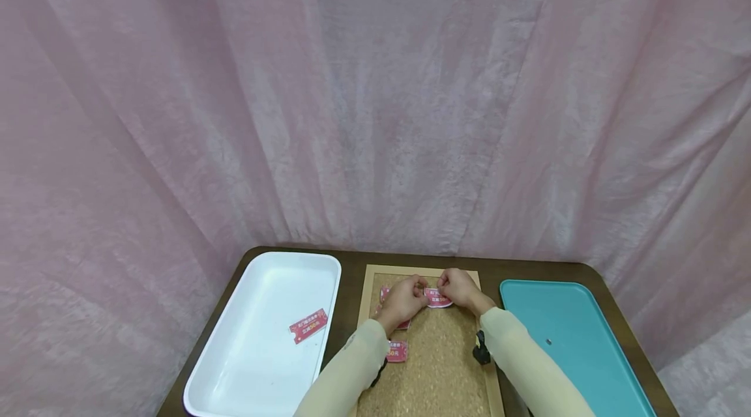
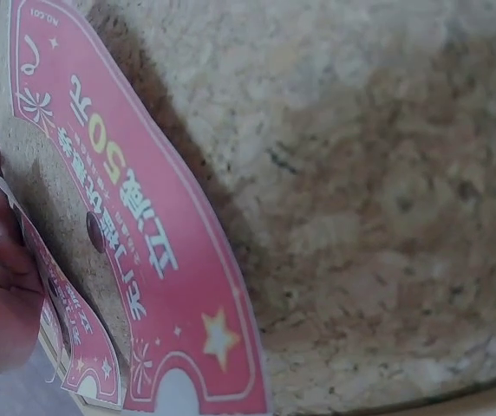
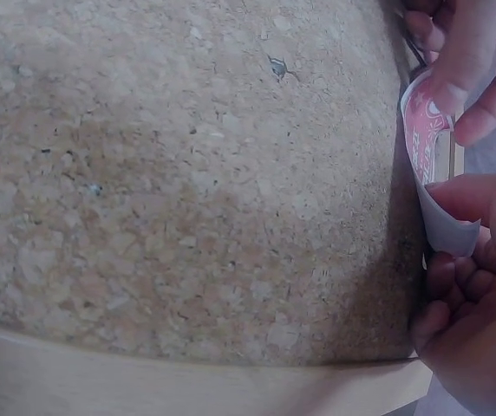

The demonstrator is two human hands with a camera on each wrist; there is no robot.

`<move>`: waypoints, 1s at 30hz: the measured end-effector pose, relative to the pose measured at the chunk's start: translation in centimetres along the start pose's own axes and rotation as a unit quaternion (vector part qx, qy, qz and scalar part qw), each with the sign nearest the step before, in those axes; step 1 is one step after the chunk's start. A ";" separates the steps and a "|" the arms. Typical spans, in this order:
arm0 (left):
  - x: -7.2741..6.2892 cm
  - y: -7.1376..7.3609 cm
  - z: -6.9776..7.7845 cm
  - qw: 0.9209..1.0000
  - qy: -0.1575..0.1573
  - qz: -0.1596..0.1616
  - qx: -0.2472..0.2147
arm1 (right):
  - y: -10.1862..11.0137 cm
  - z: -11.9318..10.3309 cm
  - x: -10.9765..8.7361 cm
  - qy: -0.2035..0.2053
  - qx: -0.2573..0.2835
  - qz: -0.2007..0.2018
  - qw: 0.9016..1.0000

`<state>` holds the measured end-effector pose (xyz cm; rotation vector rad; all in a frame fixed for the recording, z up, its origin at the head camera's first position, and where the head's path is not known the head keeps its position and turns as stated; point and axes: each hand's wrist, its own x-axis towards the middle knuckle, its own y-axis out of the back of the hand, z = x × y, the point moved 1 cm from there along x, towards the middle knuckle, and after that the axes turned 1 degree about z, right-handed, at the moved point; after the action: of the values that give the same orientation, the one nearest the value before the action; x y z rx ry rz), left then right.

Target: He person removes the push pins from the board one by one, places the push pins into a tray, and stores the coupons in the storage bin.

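Note:
Near the top of a cork board [image 1: 444, 365], a pink and white paper coupon [image 1: 437, 298] is held between two hands. My left hand [image 1: 406, 300] pinches its left end, and my right hand [image 1: 460, 288] grips the right end between thumb and fingers. In the right wrist view the coupon [image 3: 421, 130] bows, its white back [image 3: 446, 227] curling outward beside the right thumb. Further coupons lie on the board's left side, partly covered by my left arm; a nearer coupon [image 2: 174, 234] has a dark round tack [image 2: 94, 232] at its edge.
To the left, a white tray [image 1: 258, 339] contains one loose coupon [image 1: 308, 326]. On the right stands a teal tray [image 1: 577, 319] with a small metallic thing [image 1: 548, 341] on it. A pink curtain [image 1: 375, 104] hangs behind the dark table [image 1: 352, 273].

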<state>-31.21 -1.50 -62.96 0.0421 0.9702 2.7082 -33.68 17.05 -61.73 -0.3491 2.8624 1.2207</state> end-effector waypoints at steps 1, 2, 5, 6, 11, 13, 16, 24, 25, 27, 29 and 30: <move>0.0 0.0 0.0 1.000 0.001 0.000 0.001 | 0.0 0.0 0.0 0.000 -0.001 -0.001 1.000; 0.0 0.0 0.1 1.000 0.002 -0.001 0.002 | 0.0 0.0 0.0 -0.003 0.000 -0.002 1.000; -0.2 0.1 0.2 1.000 -0.001 0.001 0.002 | -0.1 0.0 0.0 -0.004 0.001 -0.001 1.000; -0.2 0.1 0.2 1.000 -0.003 0.002 0.002 | -0.1 0.0 0.0 -0.004 0.001 -0.001 1.000; -0.3 0.1 0.2 1.000 -0.011 0.009 0.007 | -0.1 0.0 0.0 -0.002 -0.002 -0.002 1.000; -0.2 0.1 0.2 1.000 -0.014 0.011 0.008 | -0.1 0.0 0.0 0.003 -0.005 -0.003 1.000; -0.2 0.1 0.2 1.000 -0.014 0.012 0.008 | -0.1 0.1 0.1 0.008 -0.004 -0.004 1.000; -0.4 0.1 0.3 0.999 -0.021 0.019 0.017 | -0.1 -0.1 -0.2 0.012 -0.006 0.000 1.000; -0.5 0.1 0.4 0.999 -0.021 0.018 0.018 | -0.2 -0.2 -0.2 0.012 -0.006 0.001 1.000; -0.5 0.2 0.4 0.999 -0.022 0.019 0.019 | -0.2 -0.2 -0.2 0.014 -0.008 0.003 1.000; -0.5 0.2 0.4 0.999 -0.022 0.020 0.023 | -0.2 -0.2 -0.3 0.014 -0.012 0.005 1.000; -0.5 0.1 0.4 0.999 -0.022 0.019 0.025 | -0.2 -0.2 -0.3 0.016 -0.014 0.006 1.000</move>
<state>-30.76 -1.49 -62.57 0.1305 1.0341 2.7056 -33.33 16.80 -61.67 -0.3556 2.8808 1.2696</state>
